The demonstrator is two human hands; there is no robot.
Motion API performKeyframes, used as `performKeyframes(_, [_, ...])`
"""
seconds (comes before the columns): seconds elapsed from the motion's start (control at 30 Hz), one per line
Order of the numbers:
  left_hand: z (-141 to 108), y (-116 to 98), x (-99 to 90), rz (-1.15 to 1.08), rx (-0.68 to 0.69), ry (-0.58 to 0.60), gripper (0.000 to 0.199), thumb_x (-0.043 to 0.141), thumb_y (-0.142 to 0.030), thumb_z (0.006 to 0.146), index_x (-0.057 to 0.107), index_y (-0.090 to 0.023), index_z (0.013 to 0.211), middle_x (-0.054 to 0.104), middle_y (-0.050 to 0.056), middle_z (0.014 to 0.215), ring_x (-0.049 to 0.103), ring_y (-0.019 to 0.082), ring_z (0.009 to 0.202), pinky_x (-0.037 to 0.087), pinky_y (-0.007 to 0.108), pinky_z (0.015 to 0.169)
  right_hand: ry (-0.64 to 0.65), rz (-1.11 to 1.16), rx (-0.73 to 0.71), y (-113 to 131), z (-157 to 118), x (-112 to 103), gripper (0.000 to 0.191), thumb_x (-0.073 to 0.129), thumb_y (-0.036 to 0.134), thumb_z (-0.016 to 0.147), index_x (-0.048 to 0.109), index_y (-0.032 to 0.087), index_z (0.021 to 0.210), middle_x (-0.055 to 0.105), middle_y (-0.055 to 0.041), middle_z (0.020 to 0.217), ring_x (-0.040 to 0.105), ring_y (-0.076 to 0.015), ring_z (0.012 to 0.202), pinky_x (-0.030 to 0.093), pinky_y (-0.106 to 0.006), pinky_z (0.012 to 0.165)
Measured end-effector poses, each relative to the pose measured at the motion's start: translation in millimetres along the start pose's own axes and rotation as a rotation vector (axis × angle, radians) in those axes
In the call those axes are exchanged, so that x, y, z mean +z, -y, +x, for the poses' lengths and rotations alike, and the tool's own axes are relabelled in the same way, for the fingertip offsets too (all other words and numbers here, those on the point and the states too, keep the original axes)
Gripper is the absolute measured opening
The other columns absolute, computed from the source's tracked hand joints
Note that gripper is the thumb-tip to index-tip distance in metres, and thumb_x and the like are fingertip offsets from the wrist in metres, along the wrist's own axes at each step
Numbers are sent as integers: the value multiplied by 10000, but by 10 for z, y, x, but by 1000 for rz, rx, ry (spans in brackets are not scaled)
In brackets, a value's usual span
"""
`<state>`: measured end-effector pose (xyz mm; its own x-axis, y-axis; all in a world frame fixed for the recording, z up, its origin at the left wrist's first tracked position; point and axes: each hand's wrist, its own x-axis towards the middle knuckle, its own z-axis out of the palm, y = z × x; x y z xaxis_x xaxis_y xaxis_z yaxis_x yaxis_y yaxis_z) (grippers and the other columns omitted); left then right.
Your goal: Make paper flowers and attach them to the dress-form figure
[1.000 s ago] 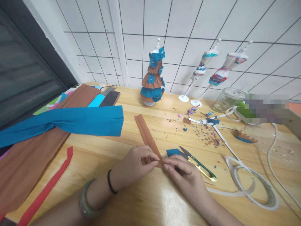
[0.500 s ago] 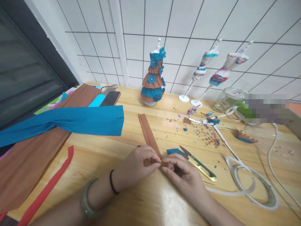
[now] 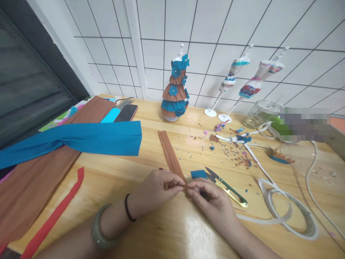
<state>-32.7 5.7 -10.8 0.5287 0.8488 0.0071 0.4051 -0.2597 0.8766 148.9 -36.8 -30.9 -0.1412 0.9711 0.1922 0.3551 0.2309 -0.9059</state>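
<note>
A: In the head view, what might go wrong at the centre of the frame?

B: The brown strip [image 3: 171,154] could tear or crease askew, I'd judge. It looks like thin crepe, and both hands pinch it at one narrow spot, so uneven pulling would do it.

A: How do the hands hold it?

B: The left hand [image 3: 159,185] has its near end between thumb and fingertips. The right hand [image 3: 212,198] pinches right beside that, fingertips nearly meeting. How tight either grip is, I cannot tell.

A: Any other hazard?

B: The snips [image 3: 226,187], right of centre, lie just beyond the right hand, blades beside the blue piece [image 3: 198,174]. A careless sweep that way could knock them or drag that piece along.

A: And where does the strip lie relative to the hands?

B: Its near end is between the fingertips, just below the frame's centre. The rest slants away toward the upper left, past the left hand's fingers, resting on the table [image 3: 151,230] with its far end free.
</note>
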Motion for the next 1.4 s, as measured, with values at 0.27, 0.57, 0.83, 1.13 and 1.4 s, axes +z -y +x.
performKeyframes(0.27, [15,3,3,-212,-74,14,139,558,-188,740,681,-143,789,660,26,683,577,120,635,438,207,577,-20,116,17,-9,-12,-17,103,569,238,812,658,197,845,634,-51,714,581,-143,608,481,-261,548])
performKeyframes(0.57, [13,13,-21,-400,-108,38,138,554,-150,736,685,-148,780,702,38,774,620,134,715,461,221,641,-6,157,29,-2,-15,-44,119,552,233,825,668,207,830,655,-52,723,600,-142,586,500,-265,552])
performKeyframes(0.83, [24,-14,-34,-375,-124,54,152,539,-144,733,685,-140,778,699,42,764,612,136,704,458,231,641,5,144,-26,5,-3,-63,131,540,213,831,671,216,834,646,-58,753,609,-159,653,506,-289,607])
performKeyframes(1.13, [11,-62,-71,-370,-107,99,152,550,-180,732,668,-125,810,672,46,747,591,142,701,448,234,626,5,143,5,38,1,-52,126,546,232,828,670,214,838,640,-64,766,603,-165,670,504,-292,615])
performKeyframes(1.4, [-3,18,19,-169,-82,-38,66,565,-201,737,590,-151,773,600,-4,653,525,96,590,404,195,537,58,192,3,67,-15,-65,152,493,209,849,642,209,876,608,-57,804,595,-156,699,490,-281,643])
